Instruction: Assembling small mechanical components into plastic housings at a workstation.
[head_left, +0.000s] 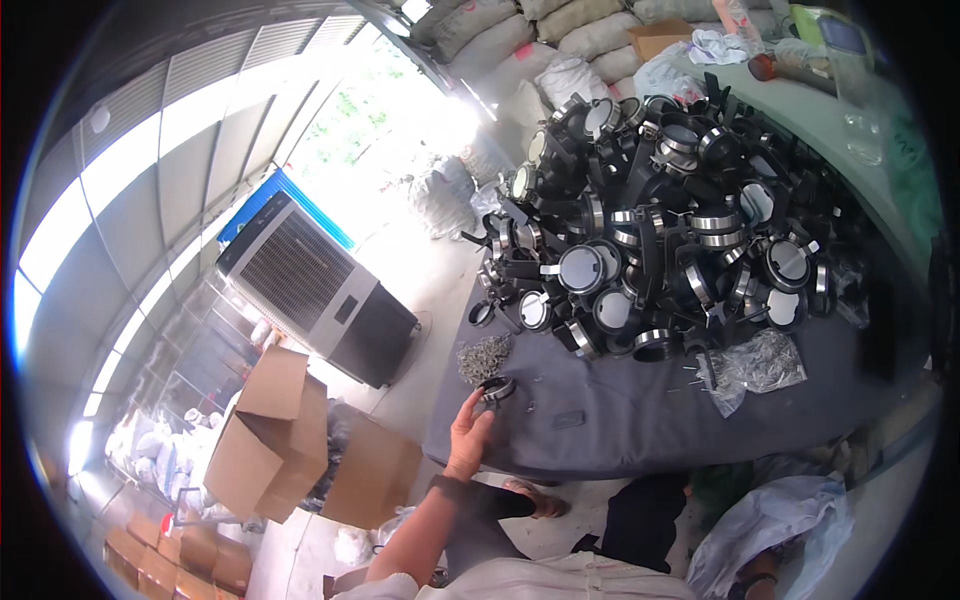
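One left hand (pixel 468 432), fingers spread apart, fingertips at one black ring (pixel 496 388) on the table's near-left edge. One heap of screws (pixel 483 356) just beyond. One large pile of black rings (pixel 660 210), uncounted. One grey table (pixel 620 420). Two open cartons (pixel 290 440), one air cooler (pixel 310 285), stacked sacks (pixel 520 35).

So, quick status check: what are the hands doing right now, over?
Left hand reaching to a round black ring part with a metal band on the grey table, fingers open. Right hand not in view. Small pile of metal bits just beyond.
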